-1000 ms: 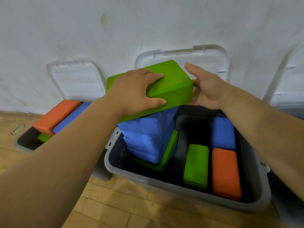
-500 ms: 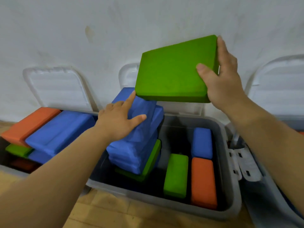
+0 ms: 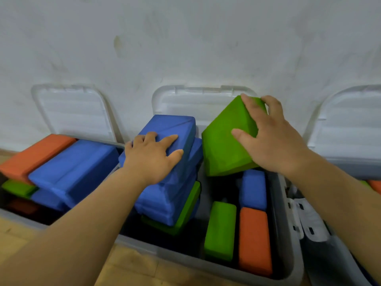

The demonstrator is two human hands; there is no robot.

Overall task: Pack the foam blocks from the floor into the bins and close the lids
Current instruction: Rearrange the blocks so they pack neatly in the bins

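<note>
Here, from the head camera: right hand [image 3: 274, 141] gripping a tilted green foam block [image 3: 222, 149] above the open middle bin [image 3: 185, 263]. Left hand [image 3: 150, 159] laid flat, fingers straight, on the leaning blue stack [image 3: 171, 195] inside that bin. Beside the stack, more blocks lying flat.

Three grey bins line the wall [image 3: 185, 48], left bin [image 3: 18, 216], middle bin [image 3: 175, 254] and right bin [image 3: 340, 265], with three white lids [image 3: 72, 112] [image 3: 195, 104] [image 3: 350, 124] open behind them. I count four green blocks: the raised green block [image 3: 224, 145], one [image 3: 189, 207] beneath the blue stack [image 3: 167, 195], one [image 3: 220, 230] flat in the middle bin, one [image 3: 18, 187] in the left bin. Orange blocks [image 3: 35, 155] [image 3: 255, 240] [image 3: 375, 185] plainly number three, one per bin, and blue blocks two at left [image 3: 72, 170] [image 3: 45, 200], one [image 3: 252, 188] loose in the middle, plus at least three stacked.
</note>
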